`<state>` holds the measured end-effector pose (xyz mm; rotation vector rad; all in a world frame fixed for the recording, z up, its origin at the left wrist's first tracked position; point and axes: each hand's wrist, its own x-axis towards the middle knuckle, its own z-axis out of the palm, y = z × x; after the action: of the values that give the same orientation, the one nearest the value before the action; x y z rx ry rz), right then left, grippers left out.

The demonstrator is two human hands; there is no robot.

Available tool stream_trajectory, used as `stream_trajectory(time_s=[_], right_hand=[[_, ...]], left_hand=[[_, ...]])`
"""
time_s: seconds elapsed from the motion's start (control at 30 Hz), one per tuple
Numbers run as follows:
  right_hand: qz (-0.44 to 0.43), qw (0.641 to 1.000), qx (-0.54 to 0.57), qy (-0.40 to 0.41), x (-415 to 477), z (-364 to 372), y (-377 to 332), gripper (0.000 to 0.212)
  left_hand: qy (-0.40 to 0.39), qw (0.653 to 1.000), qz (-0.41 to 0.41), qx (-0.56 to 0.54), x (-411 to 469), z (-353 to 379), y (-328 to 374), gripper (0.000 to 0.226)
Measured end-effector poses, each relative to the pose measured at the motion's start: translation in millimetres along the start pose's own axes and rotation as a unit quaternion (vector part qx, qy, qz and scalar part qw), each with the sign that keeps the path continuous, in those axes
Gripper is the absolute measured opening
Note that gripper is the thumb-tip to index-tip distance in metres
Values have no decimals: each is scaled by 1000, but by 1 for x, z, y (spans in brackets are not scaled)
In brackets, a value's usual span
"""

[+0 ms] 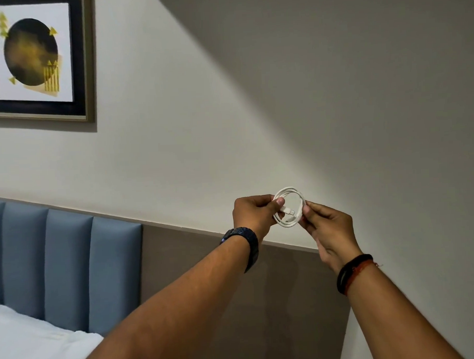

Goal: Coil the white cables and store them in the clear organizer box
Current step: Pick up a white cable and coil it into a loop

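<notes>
A white cable (288, 189) is wound into a small round coil and held up in the air in front of the wall. My left hand (255, 213) pinches the coil's left side, thumb over the strands, with a plug end poking into the ring. My right hand (329, 233) pinches the coil's right side with its fingertips. Both arms are stretched forward. The clear organizer box is out of view.
A blue padded headboard (68, 265) and a brown wall panel (196, 262) run below the hands. White bedding (34, 348) lies at the lower left. A framed picture (35, 58) hangs on the wall at the upper left.
</notes>
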<state>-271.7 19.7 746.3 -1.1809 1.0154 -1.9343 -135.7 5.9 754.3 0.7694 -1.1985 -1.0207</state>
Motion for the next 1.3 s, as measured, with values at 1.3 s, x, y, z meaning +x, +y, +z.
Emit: stream_trajectory(time_s=[1.3], right_hand=[[91,957,-25,-273,-11,-23,-10,26]], left_hand=[[-181,959,62,209,20,-37,1,19]])
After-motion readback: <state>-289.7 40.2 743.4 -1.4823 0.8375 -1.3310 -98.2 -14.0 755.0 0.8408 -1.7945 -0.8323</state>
